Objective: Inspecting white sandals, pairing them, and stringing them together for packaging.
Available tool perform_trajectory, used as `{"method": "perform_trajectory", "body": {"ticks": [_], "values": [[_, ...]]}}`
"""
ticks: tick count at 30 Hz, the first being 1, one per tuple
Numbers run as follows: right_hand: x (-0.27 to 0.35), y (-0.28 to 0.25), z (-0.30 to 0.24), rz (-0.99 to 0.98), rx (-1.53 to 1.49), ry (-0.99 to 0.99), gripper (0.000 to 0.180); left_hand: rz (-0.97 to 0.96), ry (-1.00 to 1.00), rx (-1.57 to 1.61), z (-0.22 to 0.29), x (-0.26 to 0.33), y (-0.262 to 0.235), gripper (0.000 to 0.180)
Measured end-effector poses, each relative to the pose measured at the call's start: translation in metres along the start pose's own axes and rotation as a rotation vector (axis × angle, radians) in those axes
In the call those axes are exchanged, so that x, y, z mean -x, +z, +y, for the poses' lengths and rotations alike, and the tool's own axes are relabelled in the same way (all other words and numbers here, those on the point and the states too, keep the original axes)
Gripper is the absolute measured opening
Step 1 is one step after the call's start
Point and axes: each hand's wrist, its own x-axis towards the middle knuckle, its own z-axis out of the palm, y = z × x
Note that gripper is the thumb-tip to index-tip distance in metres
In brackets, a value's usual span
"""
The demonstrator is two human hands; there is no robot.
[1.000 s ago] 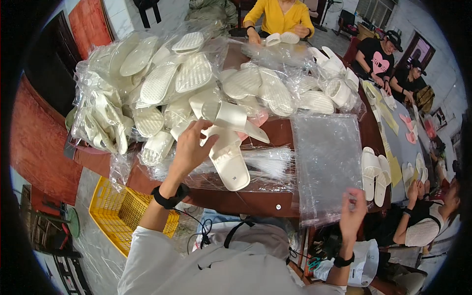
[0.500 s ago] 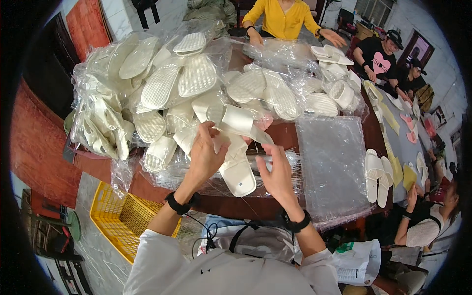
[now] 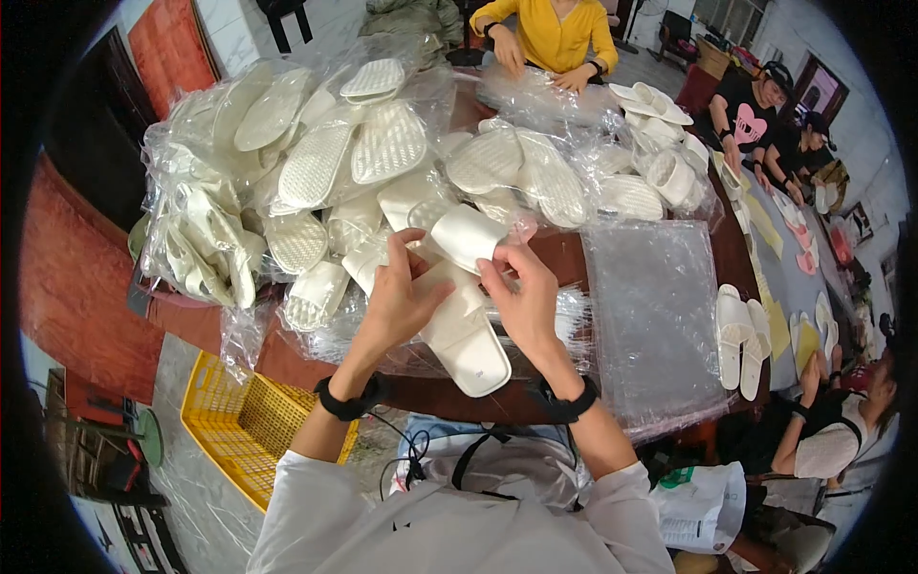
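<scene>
A white slipper (image 3: 467, 359) tilts toward me at the table's near side, its sole facing up. My right hand (image 3: 521, 287) pinches the edge of a broad white strap (image 3: 467, 236) above that sole. At the slipper's left side, my left hand (image 3: 406, 292) has its thumb over the edge and its fingers bent beside it; some of its grip is hidden. Whether strap and sole belong to one slipper is hard to tell. Behind both hands lies a heap of bagged white slippers (image 3: 387, 143).
A stack of clear plastic bags (image 3: 655, 316) lies right of my hands, beside a pair of white slippers (image 3: 741, 340). A yellow crate (image 3: 215, 411) stands on the floor at left. Across the table a person in yellow (image 3: 545, 38) handles plastic; others work along the right.
My right hand has gone from spread fingers to a pinch on the strap. The slipper's near end has shifted slightly toward me. The person opposite has brought both hands together over the plastic.
</scene>
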Motion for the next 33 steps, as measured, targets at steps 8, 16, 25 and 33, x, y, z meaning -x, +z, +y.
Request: {"method": "perform_trajectory", "body": {"ticks": [8, 16, 25, 33], "values": [[0.065, -0.034, -0.015, 0.096, 0.238, 0.001, 0.012, -0.136, 0.235, 0.048, 0.007, 0.024, 0.002, 0.060], [0.110, -0.053, 0.023, 0.022, 0.241, 0.113, 0.015, -0.184, 0.170, 0.059, -0.043, 0.020, 0.043, 0.036], [0.149, -0.072, 0.008, -0.054, 0.419, 0.148, 0.017, -0.155, 0.228, 0.050, -0.037, 0.025, 0.042, 0.032], [0.144, -0.048, 0.018, -0.087, 0.564, 0.057, 0.024, -0.132, 0.232, -0.061, -0.027, 0.028, 0.034, 0.028]]}}
